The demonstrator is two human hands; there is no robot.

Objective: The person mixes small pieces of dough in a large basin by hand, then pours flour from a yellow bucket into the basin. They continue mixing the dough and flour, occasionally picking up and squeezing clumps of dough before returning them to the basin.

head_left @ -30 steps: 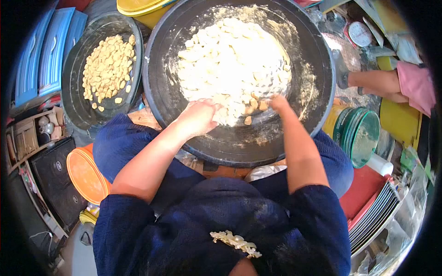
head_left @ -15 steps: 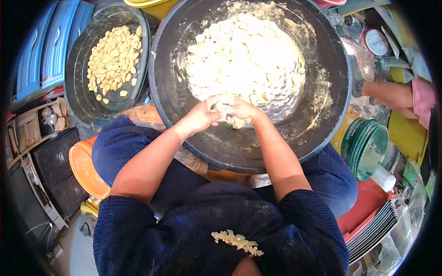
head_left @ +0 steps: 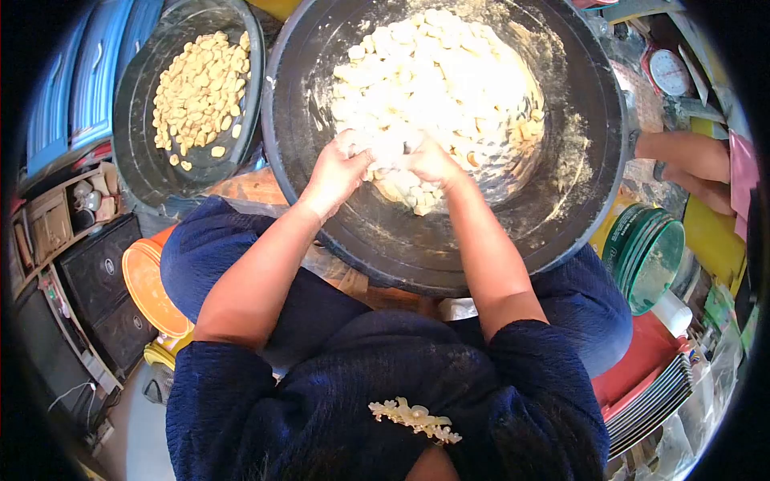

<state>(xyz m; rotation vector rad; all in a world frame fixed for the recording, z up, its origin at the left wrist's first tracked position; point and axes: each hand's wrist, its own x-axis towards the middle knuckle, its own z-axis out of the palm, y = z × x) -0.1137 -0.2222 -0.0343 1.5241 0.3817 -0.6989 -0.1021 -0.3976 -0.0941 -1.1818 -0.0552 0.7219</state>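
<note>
A heap of pale, rounded, nut-like pieces (head_left: 433, 80), partly washed out by glare, lies in a wide black basin (head_left: 377, 256) before my knees. White powder is smeared on the basin's wall. My left hand (head_left: 338, 172) is over the near left of the heap, fingers curled inward and thumb bent. Close beside it, my right hand (head_left: 434, 163) is also closed, fingertips pointing into the heap. Glare hides both sets of fingertips, so what they grip cannot be made out. A small gap shows between the hands.
A smaller dark basin (head_left: 132, 132) with tan pieces (head_left: 200, 88) stands at the left. An orange lid (head_left: 155, 289) lies by my left knee, a green bucket (head_left: 654, 260) at the right. Another person's leg (head_left: 686, 152) is beyond it, near a round dial scale (head_left: 669, 72).
My hands, touching before, have moved apart and slightly farther over the heap. Pieces now lie at the heap's near edge, below the hands. The view has shifted slightly.
</note>
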